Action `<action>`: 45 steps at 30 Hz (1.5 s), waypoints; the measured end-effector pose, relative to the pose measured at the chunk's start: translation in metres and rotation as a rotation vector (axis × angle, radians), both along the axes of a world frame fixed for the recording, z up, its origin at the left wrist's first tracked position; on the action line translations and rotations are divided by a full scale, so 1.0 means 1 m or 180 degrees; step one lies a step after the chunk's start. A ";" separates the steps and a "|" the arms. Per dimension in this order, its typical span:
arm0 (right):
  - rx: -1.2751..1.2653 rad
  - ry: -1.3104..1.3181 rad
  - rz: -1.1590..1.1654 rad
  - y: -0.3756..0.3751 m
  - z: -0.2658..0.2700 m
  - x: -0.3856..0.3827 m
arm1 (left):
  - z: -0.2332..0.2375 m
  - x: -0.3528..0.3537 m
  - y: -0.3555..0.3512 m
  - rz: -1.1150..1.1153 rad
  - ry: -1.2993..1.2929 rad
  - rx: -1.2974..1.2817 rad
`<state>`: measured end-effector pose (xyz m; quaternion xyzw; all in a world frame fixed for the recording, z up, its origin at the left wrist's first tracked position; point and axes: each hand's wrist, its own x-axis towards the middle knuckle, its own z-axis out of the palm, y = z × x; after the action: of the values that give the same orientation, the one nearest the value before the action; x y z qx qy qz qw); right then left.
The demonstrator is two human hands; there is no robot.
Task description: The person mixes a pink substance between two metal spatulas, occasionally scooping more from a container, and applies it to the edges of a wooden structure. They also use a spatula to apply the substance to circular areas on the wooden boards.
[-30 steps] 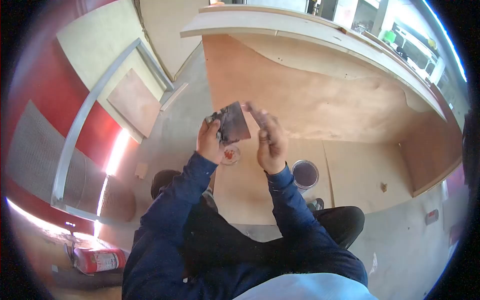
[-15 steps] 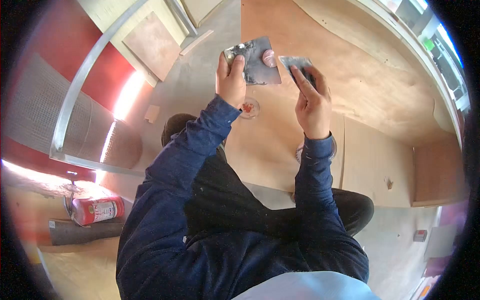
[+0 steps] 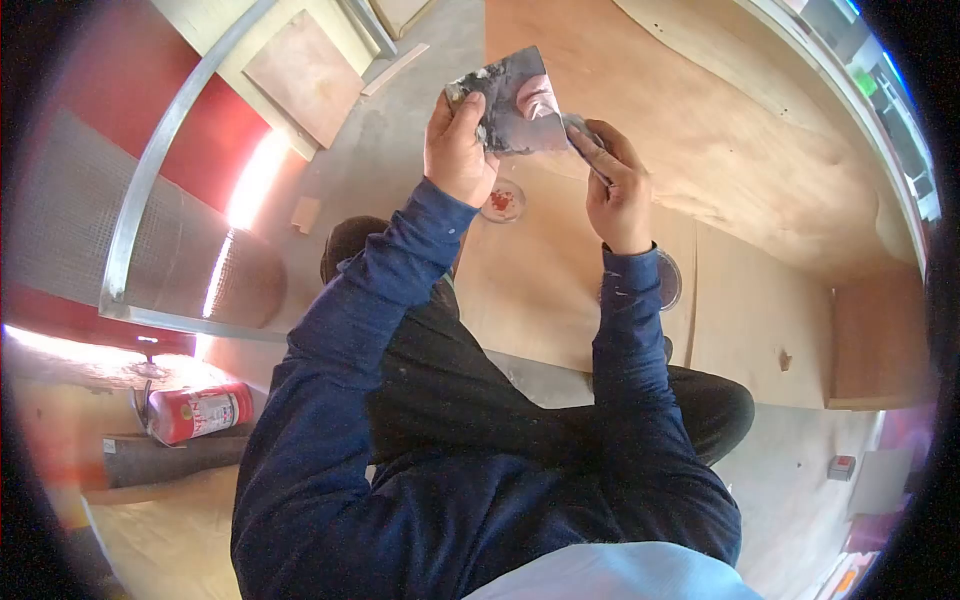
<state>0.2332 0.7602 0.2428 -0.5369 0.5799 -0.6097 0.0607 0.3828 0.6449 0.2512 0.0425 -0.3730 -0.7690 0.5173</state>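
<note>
My left hand (image 3: 460, 158) grips a square metal putty plate (image 3: 505, 122) by its left side, thumb on top. Whitish and dark dried residue marks the plate near the thumb. Toward its right side lies a smeared patch of pink putty (image 3: 537, 97). A flat putty scraper (image 3: 577, 128) is held in my right hand (image 3: 622, 190), index finger stretched along it. The scraper's edge meets the plate's right edge in this view. Below the plate, a round clear dish (image 3: 503, 202) with reddish bits rests on the plywood.
A large plywood sheet (image 3: 720, 130) spreads ahead and right. A round container (image 3: 670, 280) is partly hidden behind my right forearm. A metal frame (image 3: 160, 170) stands at left, a red fire extinguisher (image 3: 200, 412) lower left. My legs are bent beneath my arms.
The pink putty went from a rounded lump to a spread smear on the plate. My right hand moved left, bringing the scraper to the plate, which rose slightly and tilted.
</note>
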 end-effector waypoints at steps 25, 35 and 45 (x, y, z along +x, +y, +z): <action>-0.1886 -0.2993 0.0112 0.013 0.015 -0.002 | -0.007 -0.007 0.030 0.0653 -0.2244 -0.1636; -0.1351 -0.1642 -0.0355 0.009 -0.013 0.016 | -0.016 -0.032 0.034 0.0786 -0.0828 -0.0271; 0.0033 0.1406 -0.0162 0.017 -0.010 -0.021 | -0.010 -0.038 0.025 0.1019 -0.0854 0.0185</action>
<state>0.2124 0.7769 0.2331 -0.6423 0.5955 -0.4757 -0.0804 0.3447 0.6701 0.2409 0.2181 -0.4047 -0.6749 0.5772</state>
